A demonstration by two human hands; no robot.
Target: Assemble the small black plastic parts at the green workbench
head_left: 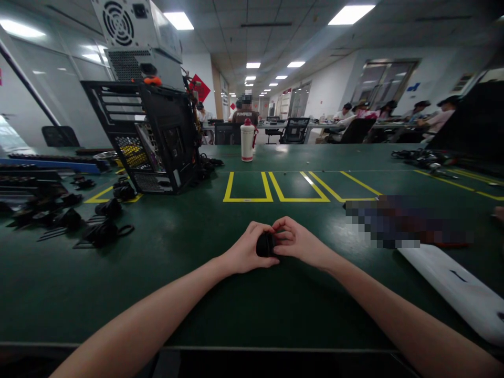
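Observation:
Between both hands, just above the green table [189, 310], is a small black object [264, 245] with a rounded body; its exact kind cannot be made out. My left hand [248, 247] wraps round it from the left, with the thumb at its near side and the fingers on its far side. From the right, my right hand [293, 242] touches the object's edge with bent fingertips, the thumb below them. Part of the object is hidden by the fingers.
A black computer case [157, 136] with metal power supplies [137, 31] on top stands left. Several black strapped items [100, 228] lie near it. A white bottle [247, 142] stands behind yellow tape outlines [248, 200]. At right, a person's arm in a white sleeve [452, 283] rests on the table.

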